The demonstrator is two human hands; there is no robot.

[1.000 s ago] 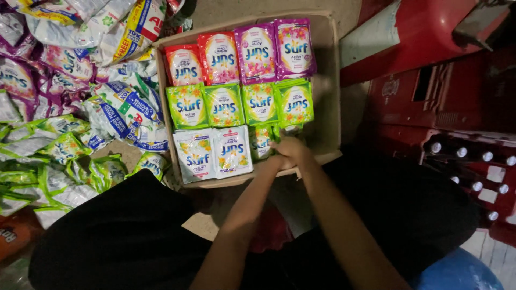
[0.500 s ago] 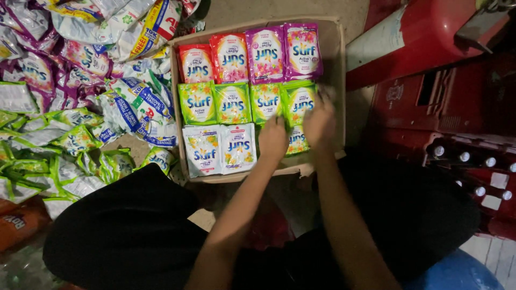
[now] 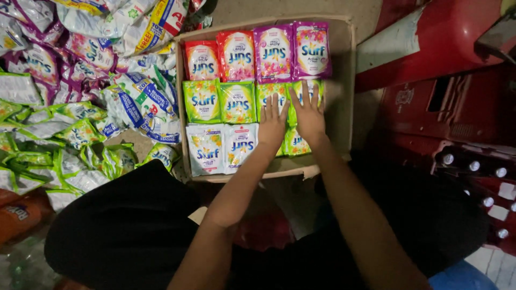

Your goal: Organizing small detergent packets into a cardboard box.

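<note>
I watch 2 hands, left hand [image 3: 272, 124] and right hand [image 3: 309, 114], move up from the box's [image 3: 344, 80] near edge (fingers now spread flat, gripping nothing) to press the green sachets [image 3: 279, 96] level in the middle row.

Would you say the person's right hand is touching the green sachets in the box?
Touching: the head view shows the right hand lying flat on the green sachets.
</note>
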